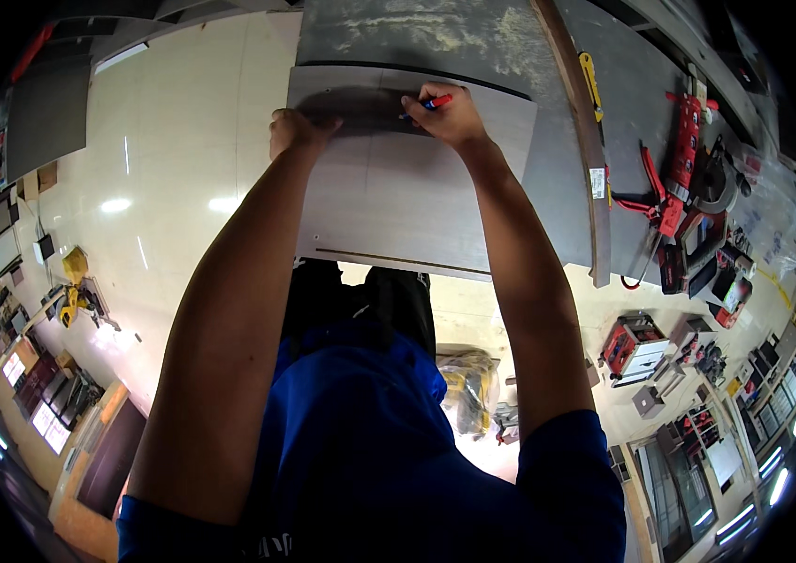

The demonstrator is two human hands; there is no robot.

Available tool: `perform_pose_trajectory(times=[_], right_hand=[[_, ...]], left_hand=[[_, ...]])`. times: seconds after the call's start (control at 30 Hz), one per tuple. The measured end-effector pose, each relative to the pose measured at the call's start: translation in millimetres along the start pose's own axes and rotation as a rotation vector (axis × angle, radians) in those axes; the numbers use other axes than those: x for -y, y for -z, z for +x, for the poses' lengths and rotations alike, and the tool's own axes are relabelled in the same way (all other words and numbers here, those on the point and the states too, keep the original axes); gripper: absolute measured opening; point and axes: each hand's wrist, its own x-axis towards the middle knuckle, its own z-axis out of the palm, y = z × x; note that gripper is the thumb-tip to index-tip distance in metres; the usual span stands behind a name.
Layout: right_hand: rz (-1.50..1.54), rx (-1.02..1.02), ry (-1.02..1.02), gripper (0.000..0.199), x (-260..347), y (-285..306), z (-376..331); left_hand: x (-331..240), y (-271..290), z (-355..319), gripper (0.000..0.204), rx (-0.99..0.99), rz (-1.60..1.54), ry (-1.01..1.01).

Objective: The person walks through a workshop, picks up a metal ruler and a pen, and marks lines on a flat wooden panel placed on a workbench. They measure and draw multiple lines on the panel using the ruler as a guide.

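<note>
A flat grey panel (398,202) lies on the dark worktable, its left edge jutting out over the floor. Small holes show near its left corners, and a narrow groove runs along its near edge. My left hand (293,131) grips that left edge, thumb resting on the top face and fingers curled at the side; their tips are hidden. Over the far part of the panel, my right hand (459,117) is closed around a red and blue marker pen (441,100). The pen's tip points left, at or just above the surface; contact is too small to tell.
A raised brown strip (574,122) borders the worktable (417,33) on the right. Beyond it lie a yellow utility knife (590,83), a red caulking gun (682,159) and clear plastic wrap (773,206). A red and white tool box (635,349) stands on the floor.
</note>
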Motion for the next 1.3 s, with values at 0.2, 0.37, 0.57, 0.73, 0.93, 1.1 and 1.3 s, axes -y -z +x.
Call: perform_pose_trajectory(times=[0.2,0.37,0.57,0.73,0.93,1.1,1.3], right_hand=[[0.037,-0.004,-0.036,0.031,4,-5,-1],[-0.023,0.019,-0.086,0.031,7,-5,3],[-0.103,0.013,0.005,0.032,9,-16,11],[-0.113,-0.005,0.003,0.031,1,-6,4],[0.038,0.004,-0.091,0.026,4,21,-14],[-0.007,-0.27,0.045,0.02,25,9,-38],[-0.639,-0.174,0.374,0.044,15,-43,-98]], left_hand=[[2,2,2,0.107,0.011,0.028,0.015],[0,4,0,0.107,0.024,0.001,0.037],[-7,9,-4,0.107,0.035,0.043,0.041],[-8,10,-5,0.106,0.041,0.022,0.051],[-2,7,-2,0.105,0.041,-0.022,0.031],[-4,11,-7,0.103,0.038,-0.032,0.025],[-9,18,-12,0.103,0.059,-0.01,0.057]])
